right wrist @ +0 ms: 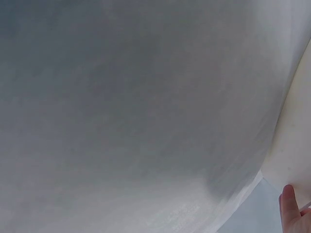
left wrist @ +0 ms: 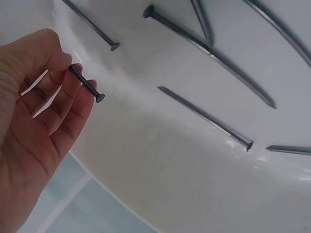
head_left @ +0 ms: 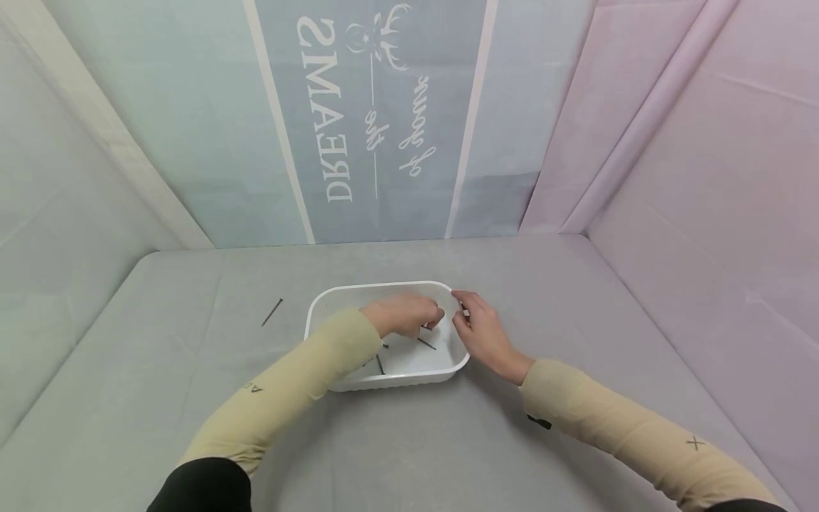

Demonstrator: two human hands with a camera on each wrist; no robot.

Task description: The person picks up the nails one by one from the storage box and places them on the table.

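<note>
1. Dark nail (left wrist: 86,84) pinched in my left hand (head_left: 404,315) grip, over white tray (head_left: 384,382).
2. More nails (left wrist: 206,119) lie on tray floor.
3. Right hand (head_left: 483,334) grip clasps tray's right rim.
4. One stray nail (head_left: 271,312) on grey surface (head_left: 448,441), left of tray.

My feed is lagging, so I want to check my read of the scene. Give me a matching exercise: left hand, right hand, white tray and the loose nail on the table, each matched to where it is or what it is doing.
Things:
1. left hand
2. right hand
3. white tray
4. loose nail

Places or states:
A. lies alone on the grey table, left of the tray
B. pinches a dark nail over the tray
C. rests at the tray's right rim
D. sits on the table with several nails lying in it

Pairs: 1-B, 2-C, 3-D, 4-A
</note>
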